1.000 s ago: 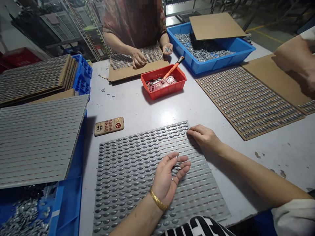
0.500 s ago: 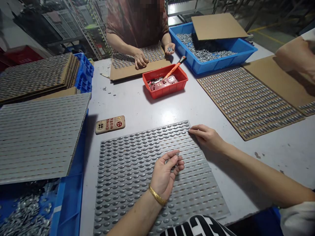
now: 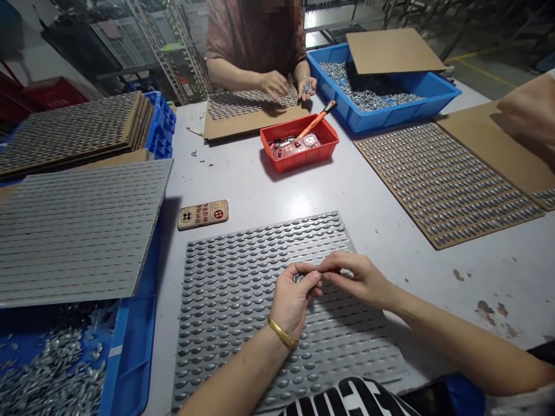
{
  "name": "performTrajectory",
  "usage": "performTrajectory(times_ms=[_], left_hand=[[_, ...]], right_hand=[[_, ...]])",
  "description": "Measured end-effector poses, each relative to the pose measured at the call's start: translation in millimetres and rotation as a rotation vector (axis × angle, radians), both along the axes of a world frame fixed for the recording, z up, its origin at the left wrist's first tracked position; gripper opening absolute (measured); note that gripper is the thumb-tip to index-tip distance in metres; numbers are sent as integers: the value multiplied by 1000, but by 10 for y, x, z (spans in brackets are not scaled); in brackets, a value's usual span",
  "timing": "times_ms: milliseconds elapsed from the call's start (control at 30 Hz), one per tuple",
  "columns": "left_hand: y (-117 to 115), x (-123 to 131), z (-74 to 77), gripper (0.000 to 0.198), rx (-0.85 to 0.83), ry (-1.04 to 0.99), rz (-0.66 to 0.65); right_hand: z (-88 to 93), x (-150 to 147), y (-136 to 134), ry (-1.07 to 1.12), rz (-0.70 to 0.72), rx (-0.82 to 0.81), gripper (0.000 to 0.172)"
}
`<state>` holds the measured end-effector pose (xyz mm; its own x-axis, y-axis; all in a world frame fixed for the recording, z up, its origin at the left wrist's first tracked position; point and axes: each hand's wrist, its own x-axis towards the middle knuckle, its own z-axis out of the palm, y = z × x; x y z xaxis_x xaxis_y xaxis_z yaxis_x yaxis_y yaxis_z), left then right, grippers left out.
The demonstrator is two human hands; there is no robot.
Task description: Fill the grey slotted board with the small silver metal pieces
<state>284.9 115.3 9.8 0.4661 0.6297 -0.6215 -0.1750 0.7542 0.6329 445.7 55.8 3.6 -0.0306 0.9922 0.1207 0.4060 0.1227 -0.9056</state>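
Note:
A grey slotted board [image 3: 243,289] lies on the table before me, with rows of small oval metal pieces [image 3: 225,301] set in its left part and along its far edge. Over the middle of the board, my left hand [image 3: 295,292] is closed round several loose metal pieces, mostly hidden by the fingers. The thumb and fingertips of my right hand [image 3: 353,277] pinch at the left fingertips, on what looks like one small metal piece, barely visible. On the board's right part, the slots hold no pieces.
A phone [image 3: 203,215] lies beyond the board. At left, another grey board [image 3: 78,231] rests over a blue bin [image 3: 134,346] of metal pieces. A red tray [image 3: 303,156], a blue bin [image 3: 390,115] and a filled brown board [image 3: 446,179] stand farther off. A co-worker [image 3: 255,52] works opposite.
My right hand has come from the board's far right corner back to my left fingertips. An added metal piece shows near that corner. The co-worker's hand has lifted off their board's near edge.

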Motion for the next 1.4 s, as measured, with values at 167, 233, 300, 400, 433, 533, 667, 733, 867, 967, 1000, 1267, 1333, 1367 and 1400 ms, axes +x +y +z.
performTrajectory(times_ms=[167,233,300,400,433,533,667,733,867,967,1000,1267,1333,1367,1400], left_hand=[[28,-86,-14,24,47,53,15],[55,-122,-8,23,34,45,23],[85,-164,10,23,-7,26,52],[121,-244,50,22,-96,-20,155],[125,-274,62,22,-119,-34,184],[114,-348,82,23,-164,-58,192],[91,-395,72,23,-180,-72,162],[94,-404,63,22,-187,-65,163],[107,-391,42,20,-165,-33,147],[87,-332,12,18,-129,-65,118],[74,-305,-1,17,-114,-90,113],[19,-228,-87,17,-8,-104,85],[28,-254,-91,16,-14,-57,35],[35,-268,-92,16,-20,-33,-3],[42,-279,-91,15,-23,-13,-44]], right_hand=[[-2,-87,104,171,-12,-231,15],[-21,-92,157,143,-16,-227,15],[-67,-92,230,26,-50,-121,14],[-215,-86,380,-203,-107,102,15],[-281,-88,434,-274,-108,157,16],[-473,-117,566,-453,-55,232,20],[-572,-180,642,-587,-3,235,24],[-522,-192,646,-568,0,213,24],[-270,-195,594,-312,-18,107,28],[-90,-228,492,-103,29,55,28],[-57,-248,449,-76,51,52,28],[-63,-309,202,-354,141,136,32],[-8,-276,207,-397,187,65,30],[32,-258,219,-404,208,21,27],[75,-241,236,-399,230,-22,24]])
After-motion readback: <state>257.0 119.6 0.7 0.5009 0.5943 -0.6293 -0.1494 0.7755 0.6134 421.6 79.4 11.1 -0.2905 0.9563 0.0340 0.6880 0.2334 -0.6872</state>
